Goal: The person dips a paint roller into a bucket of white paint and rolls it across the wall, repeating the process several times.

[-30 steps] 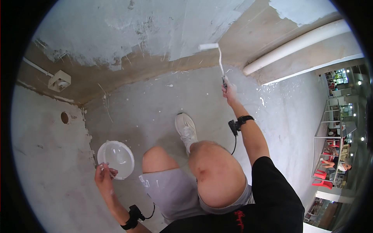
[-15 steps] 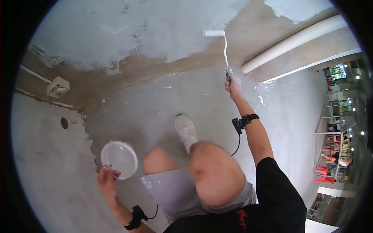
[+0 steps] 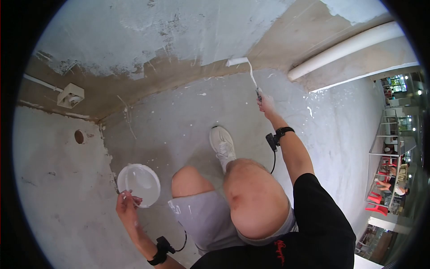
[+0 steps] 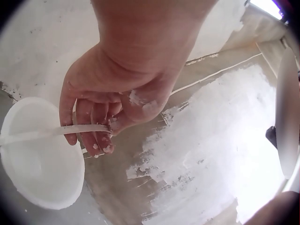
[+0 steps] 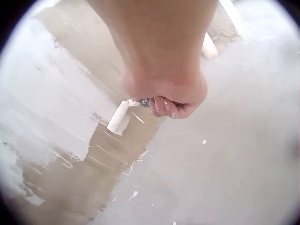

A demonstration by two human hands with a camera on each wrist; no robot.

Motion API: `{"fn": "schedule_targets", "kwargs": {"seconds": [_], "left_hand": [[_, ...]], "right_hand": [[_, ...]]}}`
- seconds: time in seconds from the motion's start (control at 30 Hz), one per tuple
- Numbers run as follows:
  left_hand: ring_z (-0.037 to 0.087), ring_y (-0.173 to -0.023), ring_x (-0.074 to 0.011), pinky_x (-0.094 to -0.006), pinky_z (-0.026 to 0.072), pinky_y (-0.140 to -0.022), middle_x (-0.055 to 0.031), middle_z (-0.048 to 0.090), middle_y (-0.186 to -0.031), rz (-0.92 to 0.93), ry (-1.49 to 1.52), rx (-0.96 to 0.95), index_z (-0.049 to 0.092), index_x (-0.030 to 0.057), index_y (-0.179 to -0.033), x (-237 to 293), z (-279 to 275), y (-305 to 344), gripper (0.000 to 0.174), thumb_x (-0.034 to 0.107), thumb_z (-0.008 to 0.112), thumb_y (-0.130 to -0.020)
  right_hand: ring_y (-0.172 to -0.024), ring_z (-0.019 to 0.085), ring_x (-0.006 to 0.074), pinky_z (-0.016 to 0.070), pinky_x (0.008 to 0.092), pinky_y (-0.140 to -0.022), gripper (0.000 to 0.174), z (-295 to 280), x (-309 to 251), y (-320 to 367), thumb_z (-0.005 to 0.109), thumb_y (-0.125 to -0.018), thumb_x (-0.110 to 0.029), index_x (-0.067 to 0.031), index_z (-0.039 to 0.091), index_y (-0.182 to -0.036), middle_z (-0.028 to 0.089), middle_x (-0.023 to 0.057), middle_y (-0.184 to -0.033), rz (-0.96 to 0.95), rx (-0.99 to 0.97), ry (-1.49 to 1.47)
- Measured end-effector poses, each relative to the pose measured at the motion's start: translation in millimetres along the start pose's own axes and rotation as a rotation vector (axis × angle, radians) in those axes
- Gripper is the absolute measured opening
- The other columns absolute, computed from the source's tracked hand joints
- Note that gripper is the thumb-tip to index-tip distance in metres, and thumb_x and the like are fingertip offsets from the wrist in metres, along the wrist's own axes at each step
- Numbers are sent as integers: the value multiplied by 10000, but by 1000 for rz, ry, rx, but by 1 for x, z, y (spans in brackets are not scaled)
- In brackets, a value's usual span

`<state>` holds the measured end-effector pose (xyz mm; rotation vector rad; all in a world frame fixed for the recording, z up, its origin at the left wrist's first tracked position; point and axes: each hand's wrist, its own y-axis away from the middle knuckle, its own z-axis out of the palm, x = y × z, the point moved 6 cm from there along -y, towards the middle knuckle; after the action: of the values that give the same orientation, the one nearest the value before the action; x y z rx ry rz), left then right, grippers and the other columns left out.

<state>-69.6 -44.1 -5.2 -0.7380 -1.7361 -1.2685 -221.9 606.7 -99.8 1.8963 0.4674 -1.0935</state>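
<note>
My right hand (image 3: pixel 267 104) grips the dark handle of a paint roller (image 3: pixel 237 61), its fingers curled round it in the right wrist view. The white roller sleeve (image 5: pixel 118 117) lies against the bare brown strip low on the wall, just below the painted edge. At the lower left, my left hand (image 3: pixel 127 207) holds a white bucket (image 3: pixel 156 181) by its thin white bail handle (image 4: pixel 86 128). White paint shows inside the bucket, and smears of it mark the left fingers and palm.
The wall (image 3: pixel 192 27) ahead is partly coated in ragged white. A white pipe (image 3: pixel 345 50) runs along the right, and a socket box (image 3: pixel 70 96) sits at the left. Paint drops spot the grey floor (image 3: pixel 179 112). Red chairs (image 3: pixel 376 209) and people are far right.
My right hand first pushed the roller up the wall, then drew it back down to the lower brown strip. The left hand keeps hold of the bucket, which has hardly shifted.
</note>
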Motion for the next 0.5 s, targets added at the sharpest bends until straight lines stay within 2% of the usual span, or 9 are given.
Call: {"fn": "schedule_targets", "kwargs": {"seconds": [0.17, 0.27, 0.33, 0.5], "left_hand": [[589, -649, -123, -243, 480, -623, -49, 608, -688, 28, -9, -6, 585, -36, -1065, 6, 7, 0, 291, 239, 563, -974], [585, -640, -122, -243, 481, -626, -47, 606, -685, 53, -44, -9, 585, -37, -1067, 15, 14, 1, 296, 242, 563, -973], [586, -640, -120, -246, 482, -621, -48, 609, -684, 45, -39, -20, 586, -36, -1057, 13, 12, 0, 280, 230, 562, -972], [592, -627, -123, -252, 484, -601, -50, 613, -683, 83, -19, -73, 586, -34, -1039, 21, 18, 2, 270, 227, 562, -971]], "right_hand": [[-400, 290, 58, 200, 225, -363, 417, -27, -54, 29, 595, -910, -474, -92, 536, -752, 404, -44, -546, -118, -41, -65], [-405, 280, 54, 197, 219, -365, 407, -38, -108, 61, 565, -932, -468, -98, 533, -767, 395, -48, -552, -230, -97, -111], [-398, 282, 59, 196, 227, -369, 429, -44, -144, 83, 573, -928, -471, -106, 524, -709, 386, -50, -541, -280, -141, -166], [-406, 263, 54, 192, 218, -374, 410, -86, -233, 133, 546, -940, -481, -113, 519, -761, 375, -54, -543, -454, -97, -308]]}}
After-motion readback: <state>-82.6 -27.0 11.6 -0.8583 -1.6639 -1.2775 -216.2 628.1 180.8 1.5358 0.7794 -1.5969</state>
